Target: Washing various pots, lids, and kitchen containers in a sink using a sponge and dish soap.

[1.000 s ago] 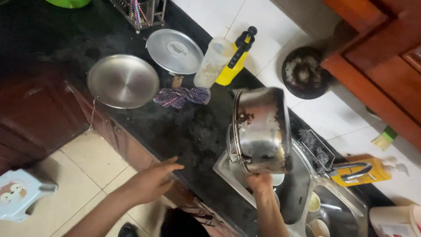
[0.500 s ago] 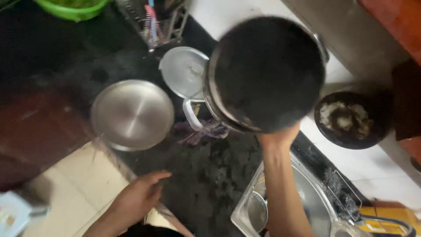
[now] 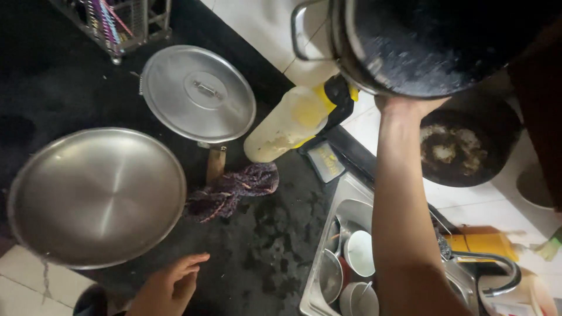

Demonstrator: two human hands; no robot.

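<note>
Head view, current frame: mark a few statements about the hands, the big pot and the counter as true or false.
1. The right hand holds the large blackened metal pot raised above the counter. True.
2. The left hand grips the wide round steel plate. False: it rests open on the dark stone counter, apart from the plate.
3. The steel sink is empty. False: small bowls and cups lie in it.
4. A crumpled dark purple cloth lies on the counter between the plate and the sink. True.
5. The flat round steel lid covers a pot. False: it lies on the counter by itself.
</note>
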